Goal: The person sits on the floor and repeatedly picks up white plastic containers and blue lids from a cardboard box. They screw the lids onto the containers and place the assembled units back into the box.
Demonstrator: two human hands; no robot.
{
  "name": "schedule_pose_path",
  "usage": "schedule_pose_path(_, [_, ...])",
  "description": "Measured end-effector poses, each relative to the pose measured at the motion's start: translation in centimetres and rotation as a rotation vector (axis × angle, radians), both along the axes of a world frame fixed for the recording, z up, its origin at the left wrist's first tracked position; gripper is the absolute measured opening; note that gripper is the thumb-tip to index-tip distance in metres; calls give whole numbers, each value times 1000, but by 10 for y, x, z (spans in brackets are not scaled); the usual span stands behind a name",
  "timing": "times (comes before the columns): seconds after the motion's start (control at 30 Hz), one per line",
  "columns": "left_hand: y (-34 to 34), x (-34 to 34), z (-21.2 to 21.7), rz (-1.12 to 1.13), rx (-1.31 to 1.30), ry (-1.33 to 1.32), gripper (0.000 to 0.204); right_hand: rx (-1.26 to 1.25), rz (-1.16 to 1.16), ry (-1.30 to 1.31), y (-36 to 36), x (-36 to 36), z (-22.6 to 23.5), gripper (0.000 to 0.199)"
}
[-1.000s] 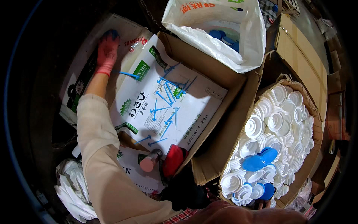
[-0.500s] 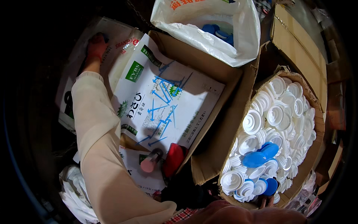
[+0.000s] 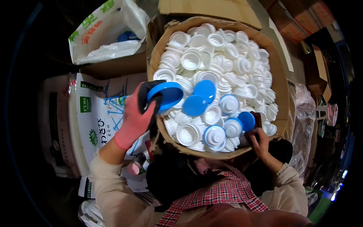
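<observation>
My left hand (image 3: 135, 113), in a pink and black glove, grips a round blue lid (image 3: 165, 97) by its rim. The lid is tilted over the left side of a cardboard box (image 3: 281, 75) heaped with white plastic lids (image 3: 191, 60). Just right of it, two blue lids (image 3: 195, 105) overlap on the heap. Several white lids with blue rims (image 3: 214, 136) lie near the front. My right hand (image 3: 261, 143), bare, has its fingers curled at the box's front right rim, close to another blue lid (image 3: 246, 121). A dark shape hides what those fingers hold, if anything.
A white plastic bag (image 3: 109, 53) with blue pieces inside stands at the far left. Below it lies printed white board (image 3: 90, 125) with blue pen marks, and a pink-ended cylinder (image 3: 134, 168) rests there. Clear plastic wrap (image 3: 303, 128) hangs right of the box.
The view has swung right, toward the box of lids. My left hand has come from the far left to the box and now holds a blue lid. My right hand stays at the front rim.
</observation>
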State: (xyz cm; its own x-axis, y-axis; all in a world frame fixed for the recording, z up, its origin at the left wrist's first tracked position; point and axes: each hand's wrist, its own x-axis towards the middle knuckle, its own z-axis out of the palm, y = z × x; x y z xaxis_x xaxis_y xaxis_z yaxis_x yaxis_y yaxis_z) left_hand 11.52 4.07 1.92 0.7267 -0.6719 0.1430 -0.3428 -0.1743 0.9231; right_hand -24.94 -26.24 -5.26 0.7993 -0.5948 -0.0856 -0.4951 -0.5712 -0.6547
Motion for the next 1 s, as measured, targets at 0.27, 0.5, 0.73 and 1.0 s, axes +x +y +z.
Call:
schedule_pose_path(0.27, [-125,-84,28,-169,-88,420,37,97,39,-485,-24,35,66,5])
schedule_pose_path(0.5, [-182,-167,35,-494,-738,1225,44,-110,268,-800,-11,61,104,15])
schedule_pose_path(0.73, [-216,-203,14,-634,-762,1385,64,-423,445,-695,-5,31,87,22])
schedule_pose_path(1.0, [-210,-230,-15,-506,-588,1524,62,-530,343,-796,-9,35,92,22])
